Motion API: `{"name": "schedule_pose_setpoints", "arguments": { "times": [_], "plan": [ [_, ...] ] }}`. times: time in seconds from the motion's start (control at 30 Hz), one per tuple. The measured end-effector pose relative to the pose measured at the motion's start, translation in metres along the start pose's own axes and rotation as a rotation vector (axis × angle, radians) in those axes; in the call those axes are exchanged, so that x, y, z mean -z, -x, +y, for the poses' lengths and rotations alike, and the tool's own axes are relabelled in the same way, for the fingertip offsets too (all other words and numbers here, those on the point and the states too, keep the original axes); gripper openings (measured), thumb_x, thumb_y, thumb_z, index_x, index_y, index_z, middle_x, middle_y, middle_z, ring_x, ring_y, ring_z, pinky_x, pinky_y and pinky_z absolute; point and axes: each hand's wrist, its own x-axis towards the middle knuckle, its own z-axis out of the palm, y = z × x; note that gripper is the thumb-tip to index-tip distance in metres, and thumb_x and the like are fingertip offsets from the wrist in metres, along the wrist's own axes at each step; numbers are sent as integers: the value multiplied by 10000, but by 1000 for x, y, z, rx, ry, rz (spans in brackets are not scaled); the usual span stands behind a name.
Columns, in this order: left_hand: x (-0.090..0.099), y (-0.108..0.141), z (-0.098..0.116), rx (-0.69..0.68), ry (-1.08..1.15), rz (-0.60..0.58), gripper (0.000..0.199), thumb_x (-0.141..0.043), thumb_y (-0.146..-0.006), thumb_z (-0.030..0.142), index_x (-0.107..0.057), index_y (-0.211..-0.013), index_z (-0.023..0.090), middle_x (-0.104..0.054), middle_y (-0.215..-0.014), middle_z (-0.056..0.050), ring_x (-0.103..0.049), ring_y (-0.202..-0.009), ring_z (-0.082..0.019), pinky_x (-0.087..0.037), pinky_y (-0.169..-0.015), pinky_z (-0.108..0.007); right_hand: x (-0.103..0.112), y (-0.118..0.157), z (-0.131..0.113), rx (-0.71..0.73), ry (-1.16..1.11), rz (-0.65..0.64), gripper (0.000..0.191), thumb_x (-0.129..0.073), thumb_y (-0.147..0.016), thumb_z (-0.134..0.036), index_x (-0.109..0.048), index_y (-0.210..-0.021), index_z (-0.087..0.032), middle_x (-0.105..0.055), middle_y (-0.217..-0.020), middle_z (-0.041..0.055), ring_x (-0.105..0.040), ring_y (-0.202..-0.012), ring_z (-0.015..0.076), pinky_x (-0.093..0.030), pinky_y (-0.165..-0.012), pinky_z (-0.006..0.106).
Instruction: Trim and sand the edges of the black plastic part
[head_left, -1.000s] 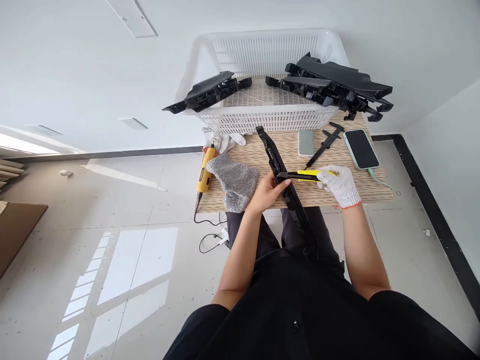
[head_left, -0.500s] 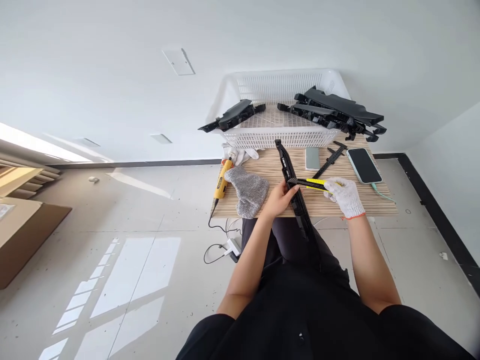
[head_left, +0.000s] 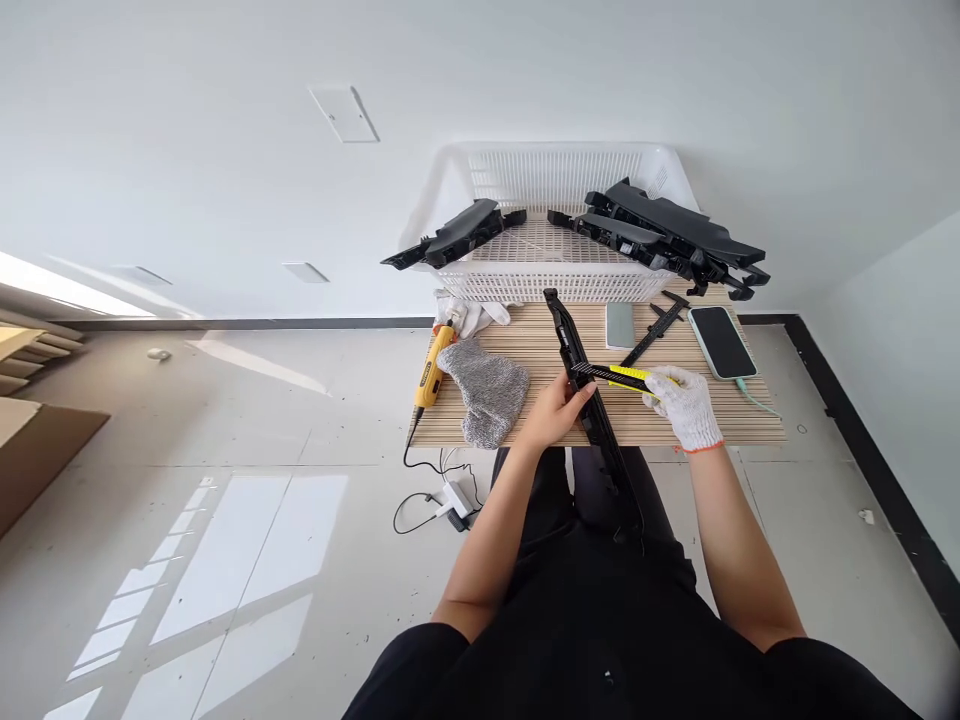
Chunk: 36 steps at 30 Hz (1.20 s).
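Looking down from above, we see a small wooden-slat table (head_left: 675, 425) with a seated person's two arms reaching onto it. The bare left hand (head_left: 551, 412) is closed around a long black plastic trim part (head_left: 581, 375), which lies lengthwise down the middle of the table, its near end running off the front edge over the person's lap. The right hand (head_left: 682, 400), in a white knit glove, is clamped on a yellow and black utility knife (head_left: 619, 375); the knife lies crosswise, its tip touching the trim part just beside the left fingers.

To the left of the left hand lies a grey knit glove (head_left: 487, 390), and just beyond it a yellow corded tool (head_left: 429, 372) at the table's left edge, with a white glove (head_left: 469, 315) behind. To the right of the trim part we see a small grey rectangular block (head_left: 619, 324), a black caliper (head_left: 654, 332) and a dark-screened phone (head_left: 721, 342) on a cable. At the back of the table stands a white plastic basket (head_left: 525, 285). More black plastic parts rest across its rim: one on the left (head_left: 454, 235), a stack on the right (head_left: 667, 235).
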Motion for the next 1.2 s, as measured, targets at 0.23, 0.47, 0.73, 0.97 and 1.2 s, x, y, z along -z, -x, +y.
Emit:
{"name": "schedule_pose_setpoints", "arguments": {
  "times": [0.23, 0.47, 0.73, 0.97, 1.2],
  "plan": [
    [3, 4, 6, -15, -86, 18, 372, -578, -966, 562, -593, -1041, 198, -594, -711, 6, -565, -626, -153, -448, -606, -257, -4, 1, -5, 13, -24, 87, 292, -824, -644, -420, -694, -745, -179, -560, -545, -21, -557, -476, 103, -400, -404, 196],
    [2, 7, 1, -46, -122, 25, 348, -556, -986, 536, -600, -1064, 200, -591, -755, -5, -573, -693, -170, -443, -667, -271, -8, 3, -9, 28, -61, 120, 262, -839, -624, -361, -684, -714, -171, -579, -587, -14, -553, -479, 85, -428, -417, 187],
    [2, 8, 2, -55, -132, 5, 352, -559, -985, 522, -602, -1119, 199, -620, -785, -8, -571, -684, -168, -424, -643, -268, -6, 1, -5, 34, -54, 92, 281, -851, -624, -371, -684, -715, -165, -537, -533, -25, -545, -470, 94, -410, -402, 183],
    [3, 6, 6, -35, -108, -26, 368, -538, -987, 539, -591, -1104, 195, -591, -743, 3, -567, -678, -173, -443, -648, -279, -3, 1, -3, 21, -81, 143, 270, -839, -653, -381, -696, -721, -162, -560, -555, -23, -530, -470, 82, -446, -429, 196],
    [2, 9, 5, -21, -148, 12, 362, -542, -988, 546, -581, -1121, 212, -659, -811, -18, -654, -789, -212, -509, -770, -323, -5, -2, 0, 50, -56, 237, 237, -791, -726, -382, -712, -799, -170, -573, -537, -11, -564, -481, 108, -354, -385, 183]
  ]
}}
